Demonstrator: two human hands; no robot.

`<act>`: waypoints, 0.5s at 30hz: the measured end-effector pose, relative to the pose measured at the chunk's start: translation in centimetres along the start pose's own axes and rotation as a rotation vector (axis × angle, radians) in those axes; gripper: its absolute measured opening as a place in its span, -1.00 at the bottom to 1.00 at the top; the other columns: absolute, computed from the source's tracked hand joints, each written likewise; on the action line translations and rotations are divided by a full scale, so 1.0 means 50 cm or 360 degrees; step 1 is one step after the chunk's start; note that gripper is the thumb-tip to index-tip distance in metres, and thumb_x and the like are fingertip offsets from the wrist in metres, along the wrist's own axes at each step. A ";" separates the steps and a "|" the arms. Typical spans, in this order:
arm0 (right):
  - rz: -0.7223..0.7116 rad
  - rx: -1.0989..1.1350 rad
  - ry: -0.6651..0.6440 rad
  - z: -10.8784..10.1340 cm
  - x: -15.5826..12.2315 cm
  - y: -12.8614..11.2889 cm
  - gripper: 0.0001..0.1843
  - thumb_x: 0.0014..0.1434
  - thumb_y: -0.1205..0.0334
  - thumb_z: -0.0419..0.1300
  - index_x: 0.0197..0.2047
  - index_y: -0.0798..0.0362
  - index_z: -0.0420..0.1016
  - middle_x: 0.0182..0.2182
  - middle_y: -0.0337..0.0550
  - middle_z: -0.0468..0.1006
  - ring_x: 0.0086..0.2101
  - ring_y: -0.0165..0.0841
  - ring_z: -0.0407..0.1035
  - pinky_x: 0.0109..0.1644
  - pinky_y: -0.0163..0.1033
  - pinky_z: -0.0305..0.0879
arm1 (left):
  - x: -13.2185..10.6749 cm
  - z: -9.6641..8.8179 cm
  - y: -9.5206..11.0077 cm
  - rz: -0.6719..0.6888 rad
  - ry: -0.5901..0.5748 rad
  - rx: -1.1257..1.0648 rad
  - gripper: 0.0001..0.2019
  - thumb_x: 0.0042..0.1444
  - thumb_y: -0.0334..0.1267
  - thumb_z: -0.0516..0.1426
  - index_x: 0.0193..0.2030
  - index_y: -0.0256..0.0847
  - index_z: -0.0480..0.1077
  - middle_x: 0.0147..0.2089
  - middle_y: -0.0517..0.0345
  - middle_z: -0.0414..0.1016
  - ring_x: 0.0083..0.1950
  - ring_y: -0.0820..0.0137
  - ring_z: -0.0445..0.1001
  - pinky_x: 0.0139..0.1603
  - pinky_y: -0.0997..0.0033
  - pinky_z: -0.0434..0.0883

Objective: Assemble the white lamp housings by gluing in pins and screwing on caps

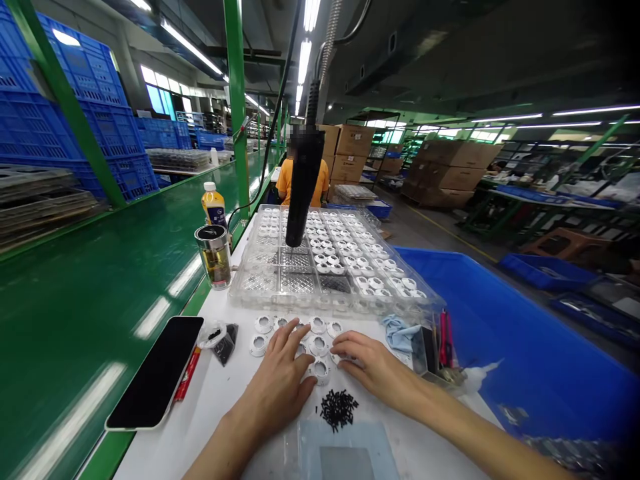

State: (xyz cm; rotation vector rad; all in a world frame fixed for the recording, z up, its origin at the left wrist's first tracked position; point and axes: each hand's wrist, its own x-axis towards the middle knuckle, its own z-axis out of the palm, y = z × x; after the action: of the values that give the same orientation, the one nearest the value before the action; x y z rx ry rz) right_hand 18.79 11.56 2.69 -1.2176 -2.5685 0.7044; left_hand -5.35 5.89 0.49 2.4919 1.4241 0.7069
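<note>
Several white round plastic parts [319, 345] with open centres lie in loose rows on the white tabletop [210, 373]. My left hand [283, 377] rests over the left of the group with its fingers spread, covering some of the parts. On the right side, my right hand [375, 367] bends loosely over the parts, its fingertips touching or just above one that is partly hidden. Between my wrists sits a small pile of black screws [339, 409]. Above the table hangs a black electric screwdriver [305, 180], pointing down.
Behind the parts stands a clear compartment tray [295, 283] partly filled with white parts. To the left are a phone [155, 373], a glass jar [216, 260], a bottle [214, 203] and a green conveyor [100, 287]. A large blue bin [500, 320] borders the right. Someone in orange [320, 183] is ahead.
</note>
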 end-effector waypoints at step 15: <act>-0.0012 -0.0118 -0.0159 -0.036 -0.029 -0.004 -0.59 0.28 0.35 0.14 0.18 -0.09 0.46 0.14 -0.12 0.49 0.14 -0.24 0.39 0.24 -0.10 0.36 | 0.007 0.031 0.001 -0.0038 -0.0005 -0.0047 -0.79 0.23 -0.37 0.19 -0.01 -0.25 0.53 0.44 -0.22 0.24 0.53 -0.14 0.02 0.43 -0.31 0.24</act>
State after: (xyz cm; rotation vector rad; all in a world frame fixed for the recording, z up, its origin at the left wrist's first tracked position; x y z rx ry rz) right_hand 20.26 10.92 4.36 -1.2234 -2.7018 0.6911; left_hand -4.39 6.25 -0.73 2.4486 1.4290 0.7141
